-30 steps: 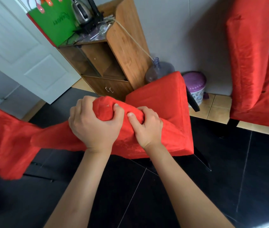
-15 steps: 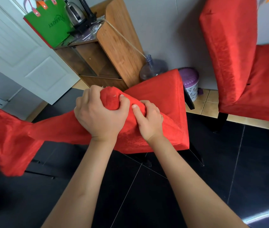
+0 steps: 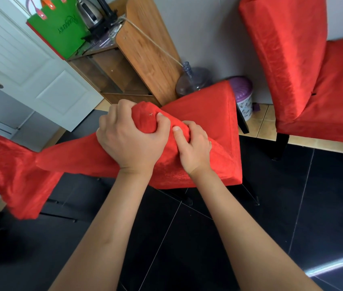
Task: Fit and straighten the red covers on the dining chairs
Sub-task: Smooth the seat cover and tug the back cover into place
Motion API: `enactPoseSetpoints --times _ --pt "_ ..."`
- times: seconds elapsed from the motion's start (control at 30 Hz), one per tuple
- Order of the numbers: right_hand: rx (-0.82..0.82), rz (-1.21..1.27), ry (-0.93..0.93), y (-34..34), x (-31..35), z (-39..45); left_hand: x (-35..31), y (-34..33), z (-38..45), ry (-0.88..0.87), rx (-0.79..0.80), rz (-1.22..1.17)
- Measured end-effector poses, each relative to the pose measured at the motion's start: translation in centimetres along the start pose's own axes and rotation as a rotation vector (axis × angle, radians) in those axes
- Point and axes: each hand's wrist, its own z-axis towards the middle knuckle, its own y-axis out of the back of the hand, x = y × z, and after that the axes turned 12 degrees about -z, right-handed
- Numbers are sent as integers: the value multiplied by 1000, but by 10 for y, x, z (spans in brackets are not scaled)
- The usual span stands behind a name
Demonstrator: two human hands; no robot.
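Observation:
A red chair cover lies stretched over the seat of a dining chair in front of me, its dark legs showing at the far side. My left hand grips a bunched fold of the cover at the seat's near left. Right beside it, my right hand grips the same bunched cloth, thumb on top. The loose rest of the cover trails left and hangs down. A second chair at the right wears a smooth red cover.
A wooden shelf unit with a green bag and a kettle stands by the wall. A water bottle and a purple-lidded bin sit behind the seat. A white door is at the left. The floor has black tiles.
My view has swung right, so the second chair shows more fully. Both hands keep their grip on the bunched cloth and have shifted only slightly.

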Motion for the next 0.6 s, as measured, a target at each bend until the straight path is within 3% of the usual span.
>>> enactPoseSetpoints --times 0.4,0.6 --pt "6 50 -37 32 -50 -19 -39 -15 -46 -57 122 5" --pt "5 69 -59 31 -62 -19 -41 -20 -52 -95 93 29"
